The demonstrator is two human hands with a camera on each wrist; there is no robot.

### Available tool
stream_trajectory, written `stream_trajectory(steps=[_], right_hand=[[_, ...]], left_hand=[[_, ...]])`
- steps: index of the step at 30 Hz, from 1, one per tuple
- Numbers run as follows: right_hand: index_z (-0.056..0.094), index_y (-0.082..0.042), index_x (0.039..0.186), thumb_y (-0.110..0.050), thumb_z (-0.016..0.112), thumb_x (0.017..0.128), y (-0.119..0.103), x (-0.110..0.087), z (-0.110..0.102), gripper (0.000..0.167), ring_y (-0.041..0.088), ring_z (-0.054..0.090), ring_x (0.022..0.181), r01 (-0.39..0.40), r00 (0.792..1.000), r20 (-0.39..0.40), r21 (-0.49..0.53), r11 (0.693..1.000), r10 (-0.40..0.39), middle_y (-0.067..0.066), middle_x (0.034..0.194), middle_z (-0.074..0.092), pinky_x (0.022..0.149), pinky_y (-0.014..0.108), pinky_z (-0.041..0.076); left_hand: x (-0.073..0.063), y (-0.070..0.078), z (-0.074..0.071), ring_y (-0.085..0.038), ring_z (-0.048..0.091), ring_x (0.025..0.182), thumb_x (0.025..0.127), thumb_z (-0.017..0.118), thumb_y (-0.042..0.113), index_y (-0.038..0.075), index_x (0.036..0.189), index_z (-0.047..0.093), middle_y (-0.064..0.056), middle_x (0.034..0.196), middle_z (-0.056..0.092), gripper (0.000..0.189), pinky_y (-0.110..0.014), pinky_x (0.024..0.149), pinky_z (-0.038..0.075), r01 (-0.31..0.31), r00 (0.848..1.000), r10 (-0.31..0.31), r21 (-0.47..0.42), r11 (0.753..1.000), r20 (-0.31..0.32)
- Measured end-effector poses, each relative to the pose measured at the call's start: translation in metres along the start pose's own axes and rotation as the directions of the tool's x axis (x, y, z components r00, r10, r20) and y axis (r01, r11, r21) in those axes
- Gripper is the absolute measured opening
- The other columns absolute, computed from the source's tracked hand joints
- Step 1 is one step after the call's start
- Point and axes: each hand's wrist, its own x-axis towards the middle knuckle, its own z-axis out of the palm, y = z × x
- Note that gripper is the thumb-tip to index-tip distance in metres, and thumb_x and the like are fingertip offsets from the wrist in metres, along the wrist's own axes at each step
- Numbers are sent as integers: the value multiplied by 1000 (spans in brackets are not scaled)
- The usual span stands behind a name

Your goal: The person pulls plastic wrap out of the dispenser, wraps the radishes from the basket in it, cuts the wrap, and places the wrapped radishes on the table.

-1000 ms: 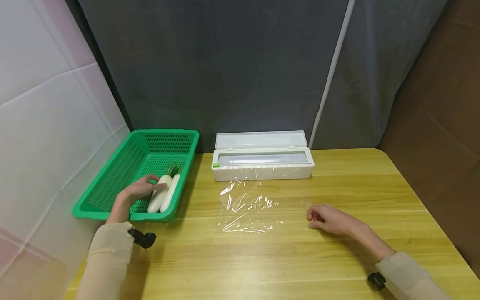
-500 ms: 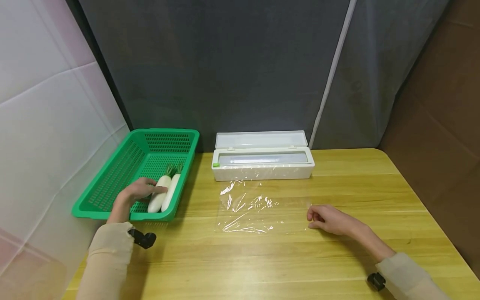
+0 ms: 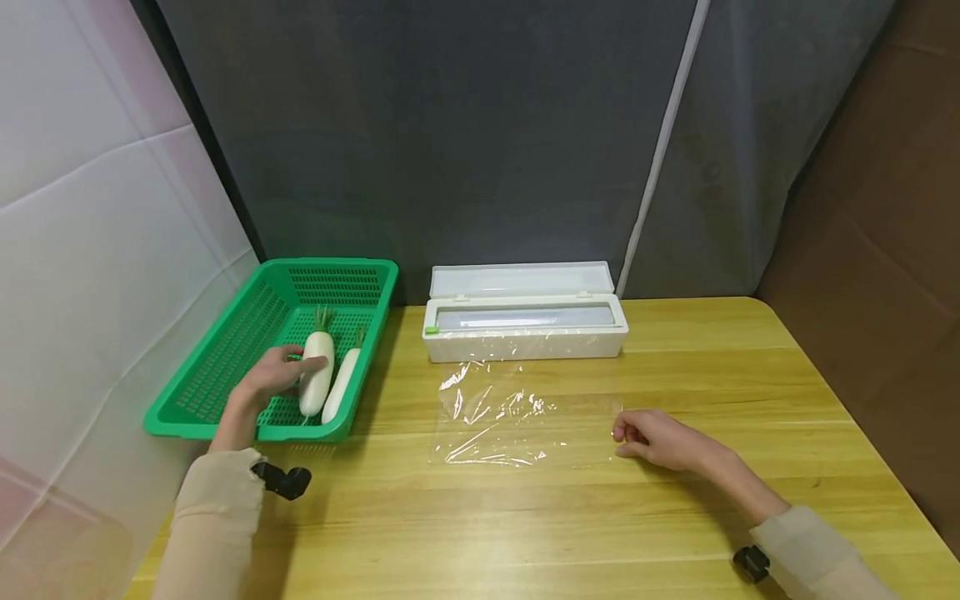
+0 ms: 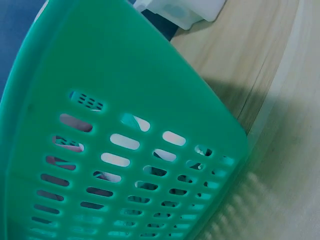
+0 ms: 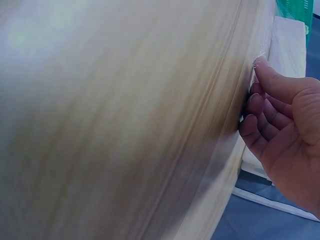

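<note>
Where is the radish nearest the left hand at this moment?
Head view, left side: the nearest radish is in the green basket, gripped by the left hand, left of the other radish.

Table beneath basket; box; film

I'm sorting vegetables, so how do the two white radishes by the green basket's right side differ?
The left radish is held by the left hand; the right radish is not held. In the head view, the left radish looks thicker, the right radish slimmer. The left radish points nearly straight away from the person, while the right radish slants more. Both are white with green tops at the far end.
</note>
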Motion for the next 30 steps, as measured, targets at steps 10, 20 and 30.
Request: stream_trajectory(steps=[10, 20, 30], right_hand=[[60, -13, 94, -14, 73, 94, 2, 1, 1, 13, 3, 45, 68, -46, 999, 16, 8, 999, 46, -9, 75, 49, 61, 23, 42], [60, -13, 94, -13, 73, 94, 3, 1, 1, 13, 3, 46, 69, -50, 999, 9, 4, 999, 50, -9, 76, 51, 62, 23, 43], [61, -13, 92, -14, 74, 93, 3, 1, 2, 13, 2, 46, 69, -27, 1000, -11, -14, 1000, 26, -10, 76, 51, 62, 23, 44]], left_hand=[[-3, 9, 3, -48, 54, 117, 106, 50, 38, -20, 149, 21, -41, 135, 43, 78, -48, 86, 56, -53, 994, 51, -19, 998, -94], [-4, 27, 6, -39, 57, 104, 104, 54, 40, -14, 150, 27, -35, 129, 47, 76, -36, 74, 54, -127, 970, 125, 2, 992, -210], [-13, 55, 14, -44, 55, 113, 103, 56, 43, -5, 153, 33, -33, 135, 50, 73, -42, 79, 51, -215, 938, 210, 11, 977, -278]])
